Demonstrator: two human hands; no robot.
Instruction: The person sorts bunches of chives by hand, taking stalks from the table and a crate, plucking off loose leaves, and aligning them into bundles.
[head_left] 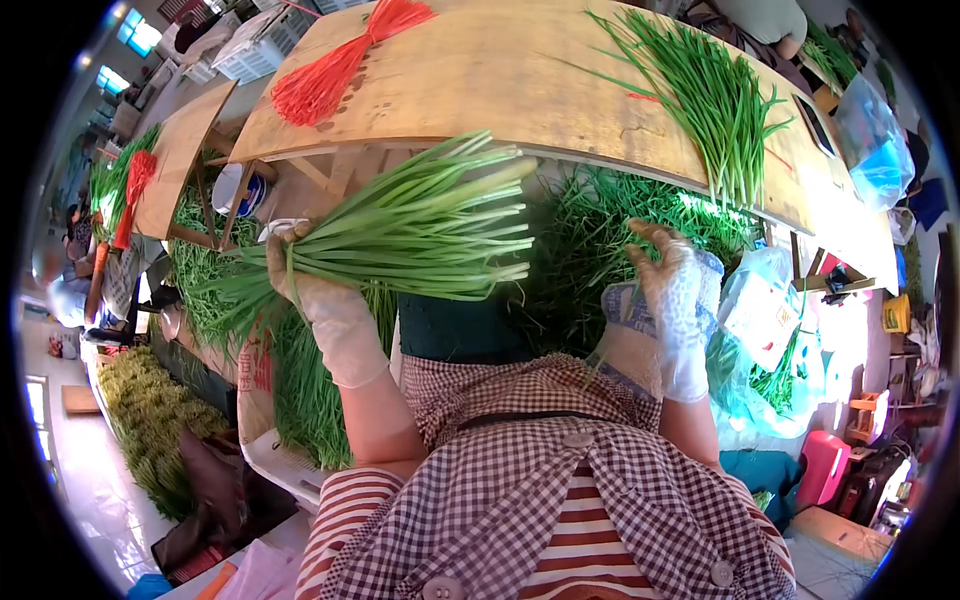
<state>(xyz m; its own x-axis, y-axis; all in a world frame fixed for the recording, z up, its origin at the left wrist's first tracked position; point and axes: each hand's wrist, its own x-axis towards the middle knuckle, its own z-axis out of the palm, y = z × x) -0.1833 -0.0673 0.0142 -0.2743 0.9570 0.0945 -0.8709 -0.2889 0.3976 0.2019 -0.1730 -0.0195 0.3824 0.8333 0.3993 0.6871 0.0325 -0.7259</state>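
My left hand (pixel 305 285), in a pale glove, is closed around a bunch of long green chives (pixel 410 225). The cut pale ends point right and the leafy tips hang down to the left. My right hand (pixel 670 285), also gloved, is raised on the other side, with its fingers curved and apart and nothing visible between them. Below and between the hands, loose green leaves (pixel 585 240) lie heaped under the table edge. More long chives (pixel 315 390) fill a white crate beside my left forearm.
Ahead stands a wooden table (pixel 480 90) with a bundle of red plastic strips (pixel 335 75), another pile of chives (pixel 705 105) and a phone (pixel 815 125). A clear plastic bag (pixel 765 330) hangs right. Yellowish-green bunches (pixel 160 420) lie at left. Other people are partly visible.
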